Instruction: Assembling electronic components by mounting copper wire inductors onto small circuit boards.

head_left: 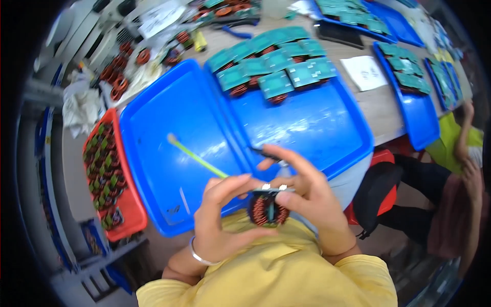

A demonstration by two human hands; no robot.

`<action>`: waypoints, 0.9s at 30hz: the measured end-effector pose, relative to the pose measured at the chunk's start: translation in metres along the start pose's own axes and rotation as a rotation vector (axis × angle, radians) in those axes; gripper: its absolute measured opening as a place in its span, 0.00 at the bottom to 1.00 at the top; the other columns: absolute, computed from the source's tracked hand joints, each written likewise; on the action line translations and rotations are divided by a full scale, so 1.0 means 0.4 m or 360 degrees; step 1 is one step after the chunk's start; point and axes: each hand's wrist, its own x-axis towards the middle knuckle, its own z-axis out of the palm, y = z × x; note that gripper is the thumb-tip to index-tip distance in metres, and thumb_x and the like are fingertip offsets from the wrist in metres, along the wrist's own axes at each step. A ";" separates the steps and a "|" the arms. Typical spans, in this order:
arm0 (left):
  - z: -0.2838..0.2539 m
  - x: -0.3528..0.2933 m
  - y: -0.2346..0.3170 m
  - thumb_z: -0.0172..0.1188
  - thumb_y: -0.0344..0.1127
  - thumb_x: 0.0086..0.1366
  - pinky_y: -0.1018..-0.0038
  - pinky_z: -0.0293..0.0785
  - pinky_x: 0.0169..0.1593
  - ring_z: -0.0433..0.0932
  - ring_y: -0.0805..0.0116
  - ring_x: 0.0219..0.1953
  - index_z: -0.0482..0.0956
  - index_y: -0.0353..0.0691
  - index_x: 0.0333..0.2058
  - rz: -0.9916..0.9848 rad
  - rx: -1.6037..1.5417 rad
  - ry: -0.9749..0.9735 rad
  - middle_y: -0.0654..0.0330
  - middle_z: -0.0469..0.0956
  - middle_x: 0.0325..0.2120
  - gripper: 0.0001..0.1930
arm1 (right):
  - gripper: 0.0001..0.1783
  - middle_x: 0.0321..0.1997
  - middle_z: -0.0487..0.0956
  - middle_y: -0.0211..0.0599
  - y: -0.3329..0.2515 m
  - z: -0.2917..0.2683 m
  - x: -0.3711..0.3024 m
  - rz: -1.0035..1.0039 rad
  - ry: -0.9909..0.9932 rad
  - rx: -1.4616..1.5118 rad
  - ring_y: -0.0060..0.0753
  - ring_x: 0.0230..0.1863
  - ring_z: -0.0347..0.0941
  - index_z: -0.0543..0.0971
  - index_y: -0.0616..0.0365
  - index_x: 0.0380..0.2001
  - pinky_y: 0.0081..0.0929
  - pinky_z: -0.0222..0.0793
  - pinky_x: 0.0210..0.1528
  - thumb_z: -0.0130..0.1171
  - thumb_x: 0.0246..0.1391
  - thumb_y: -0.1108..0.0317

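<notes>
My left hand (220, 220) and my right hand (307, 199) both grip a round copper-wound coil (267, 210) close to my chest. A thin green stick (197, 157) with a pale tip runs up and left from my left hand's fingers. A dark slim tool (266, 153) pokes out past my right hand's fingers. Below them lie two empty-looking blue trays, the left tray (169, 128) and the right tray (317, 128). At the right tray's far edge rest several coils topped with green boards (273, 66).
A red bin (130, 204) of coils stands at my left. Loose copper coils (117, 77) and crumpled white cloth lie at the far left. More blue trays with green boards (409, 82) stand at the right. Another person (460, 169) sits at the right edge.
</notes>
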 end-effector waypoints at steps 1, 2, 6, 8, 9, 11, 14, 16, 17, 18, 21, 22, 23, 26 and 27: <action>-0.002 0.002 -0.005 0.74 0.32 0.36 0.70 0.68 0.47 0.71 0.62 0.43 0.60 0.36 0.51 0.0068 -0.0062 -0.0056 0.54 0.73 0.40 0.43 | 0.37 0.51 0.64 0.42 -0.008 -0.023 -0.001 0.0133 -0.0136 0.0150 0.30 0.45 0.70 0.54 0.65 0.59 0.22 0.67 0.44 0.57 0.45 0.77; -0.004 0.007 -0.010 0.74 0.33 0.36 0.67 0.67 0.48 0.70 0.60 0.44 0.60 0.36 0.51 0.0154 0.0123 -0.0107 0.53 0.73 0.41 0.42 | 0.39 0.51 0.63 0.42 -0.012 -0.038 -0.001 0.0111 -0.0164 0.0229 0.29 0.46 0.69 0.53 0.65 0.59 0.22 0.66 0.45 0.58 0.44 0.78; 0.048 0.013 0.008 0.73 0.37 0.38 0.60 0.61 0.53 0.67 0.52 0.48 0.64 0.36 0.46 0.0223 -0.0090 0.0287 0.49 0.72 0.42 0.37 | 0.45 0.52 0.61 0.41 -0.050 -0.087 -0.035 -0.0341 0.0090 -0.0025 0.31 0.47 0.68 0.53 0.63 0.59 0.25 0.67 0.46 0.64 0.36 0.81; 0.028 -0.005 -0.010 0.72 0.44 0.39 0.59 0.60 0.54 0.68 0.52 0.48 0.61 0.35 0.49 0.0242 -0.0021 0.0213 0.49 0.71 0.43 0.41 | 0.46 0.52 0.61 0.41 -0.086 -0.142 -0.058 -0.0615 0.0442 -0.0194 0.33 0.48 0.68 0.54 0.63 0.59 0.26 0.68 0.45 0.65 0.35 0.80; 0.004 -0.006 -0.022 0.70 0.52 0.40 0.59 0.60 0.55 0.68 0.51 0.48 0.58 0.35 0.52 0.0207 0.0092 0.0192 0.49 0.69 0.44 0.45 | 0.46 0.52 0.61 0.41 -0.111 -0.180 -0.068 -0.0748 0.0629 -0.0259 0.34 0.48 0.68 0.54 0.63 0.58 0.26 0.69 0.44 0.66 0.35 0.80; -0.052 0.031 -0.052 0.62 0.50 0.51 0.58 0.70 0.44 0.74 0.54 0.38 0.58 0.35 0.51 0.0886 -0.0136 -0.0642 0.50 0.73 0.34 0.36 | 0.46 0.52 0.61 0.41 -0.146 -0.273 -0.080 -0.1113 0.1068 -0.0504 0.34 0.47 0.68 0.54 0.62 0.59 0.26 0.70 0.43 0.65 0.35 0.79; -0.039 0.054 -0.016 0.58 0.49 0.54 0.57 0.69 0.44 0.73 0.55 0.38 0.61 0.37 0.49 0.0992 -0.0523 -0.0931 0.52 0.73 0.34 0.29 | 0.43 0.51 0.62 0.39 -0.198 -0.487 -0.074 -0.1273 0.1681 -0.1132 0.33 0.45 0.68 0.57 0.59 0.58 0.27 0.70 0.43 0.64 0.35 0.79; -0.020 0.049 0.037 0.54 0.47 0.57 0.57 0.68 0.43 0.72 0.55 0.38 0.65 0.38 0.47 0.1040 -0.0908 -0.1206 0.53 0.72 0.35 0.24 | 0.42 0.49 0.64 0.41 -0.241 -0.645 -0.077 -0.1245 0.2028 -0.1559 0.36 0.45 0.68 0.59 0.59 0.56 0.28 0.68 0.44 0.65 0.34 0.76; -0.012 0.042 0.065 0.52 0.46 0.59 0.57 0.67 0.43 0.71 0.56 0.39 0.66 0.39 0.45 0.1054 -0.1089 -0.1334 0.54 0.72 0.35 0.21 | 0.42 0.48 0.65 0.43 -0.262 -0.715 -0.074 -0.1195 0.2183 -0.1756 0.38 0.45 0.67 0.59 0.60 0.55 0.29 0.67 0.45 0.67 0.33 0.73; -0.004 0.037 0.089 0.50 0.46 0.60 0.56 0.66 0.43 0.71 0.56 0.39 0.68 0.40 0.44 0.1066 -0.1275 -0.1467 0.55 0.72 0.35 0.18 | 0.42 0.48 0.65 0.45 -0.278 -0.789 -0.075 -0.1180 0.2274 -0.1885 0.40 0.46 0.66 0.60 0.60 0.54 0.29 0.66 0.46 0.67 0.32 0.72; 0.006 0.030 0.128 0.45 0.43 0.65 0.56 0.64 0.43 0.69 0.57 0.39 0.72 0.42 0.41 0.1074 -0.1804 -0.1857 0.57 0.71 0.36 0.14 | 0.43 0.48 0.65 0.48 -0.300 -0.973 -0.059 -0.1027 0.2529 -0.2164 0.48 0.49 0.64 0.59 0.62 0.53 0.33 0.63 0.50 0.67 0.29 0.71; 0.002 0.026 0.125 0.45 0.43 0.65 0.56 0.64 0.43 0.69 0.57 0.39 0.72 0.42 0.41 0.1092 -0.1778 -0.1852 0.57 0.71 0.36 0.14 | 0.44 0.48 0.65 0.49 -0.307 -1.011 -0.048 -0.0982 0.2569 -0.2165 0.49 0.49 0.64 0.59 0.63 0.54 0.34 0.62 0.52 0.67 0.29 0.71; -0.004 0.020 0.119 0.45 0.41 0.64 0.50 0.64 0.43 0.69 0.51 0.42 0.74 0.39 0.39 0.1062 -0.1857 -0.1908 0.54 0.71 0.39 0.13 | 0.44 0.47 0.65 0.48 -0.312 -1.063 -0.055 -0.1001 0.2611 -0.2184 0.49 0.50 0.64 0.61 0.62 0.52 0.34 0.61 0.52 0.68 0.27 0.70; -0.006 0.017 0.124 0.46 0.39 0.63 0.45 0.63 0.43 0.69 0.46 0.43 0.75 0.36 0.37 0.1058 -0.1871 -0.1891 0.52 0.71 0.41 0.14 | 0.45 0.48 0.64 0.49 -0.316 -1.138 -0.059 -0.1007 0.2522 -0.2189 0.50 0.51 0.63 0.60 0.61 0.53 0.34 0.61 0.53 0.68 0.25 0.71; -0.005 0.017 0.128 0.46 0.40 0.64 0.46 0.63 0.43 0.70 0.47 0.43 0.75 0.37 0.37 0.1074 -0.1842 -0.1853 0.53 0.71 0.40 0.14 | 0.45 0.48 0.64 0.49 -0.317 -1.158 -0.068 -0.1049 0.2461 -0.2222 0.49 0.51 0.63 0.60 0.61 0.53 0.34 0.60 0.53 0.68 0.26 0.72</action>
